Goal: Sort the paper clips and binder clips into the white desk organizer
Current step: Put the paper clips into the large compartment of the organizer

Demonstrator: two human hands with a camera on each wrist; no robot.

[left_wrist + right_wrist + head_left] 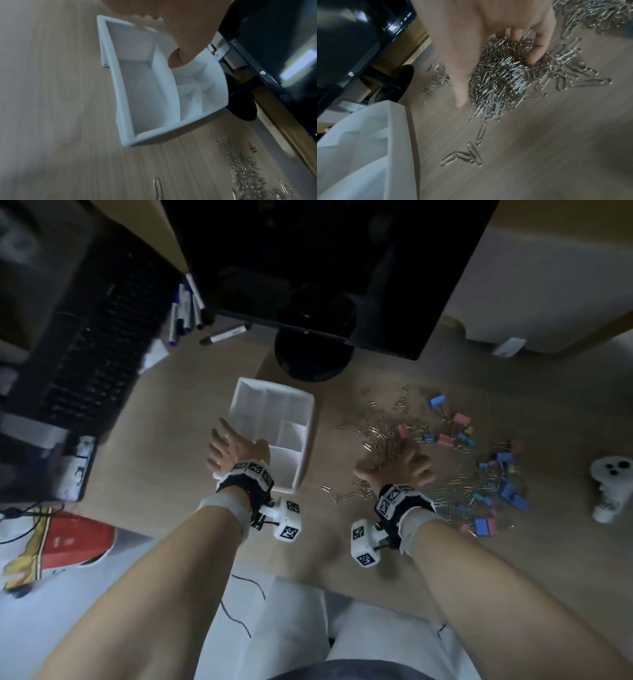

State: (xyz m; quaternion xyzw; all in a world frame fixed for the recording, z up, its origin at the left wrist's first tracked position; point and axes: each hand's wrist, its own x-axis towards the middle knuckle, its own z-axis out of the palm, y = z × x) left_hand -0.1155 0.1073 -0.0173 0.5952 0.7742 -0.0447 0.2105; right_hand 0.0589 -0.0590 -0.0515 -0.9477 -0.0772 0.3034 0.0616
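Here, head view, desk: a wood-grain top carries the white desk organizer near its middle, just in front of the round black monitor foot.
Head view, left hand: it holds the organizer's near left corner, thumb over the rim into a compartment, fingers spread down the outer wall.
Head view, right hand: it lies on the near end of the paper clips, fingers splayed and bent into the heap.
Head view, binder clips: blue and pink ones lie scattered among loose wire clips toward the desk's right side, well apart from the organizer.
Head view, far left corner: a black keyboard and a bunch of markers.
Head view, right edge: a white controller.
Left wrist view, organizer: one long compartment and several smaller ones show, all bare inside; the left hand has its thumb hooked over the wall.
Left wrist view, paper clips: a loose spread on the desk beyond the organizer's right side.
Right wrist view, right hand: fingers half curled, their tips sunk in the paper clips, thumb stretched along the heap's left side; how much is gripped cannot be told.
Right wrist view, organizer: at the left, apart from the heap, with a few stray clips between.
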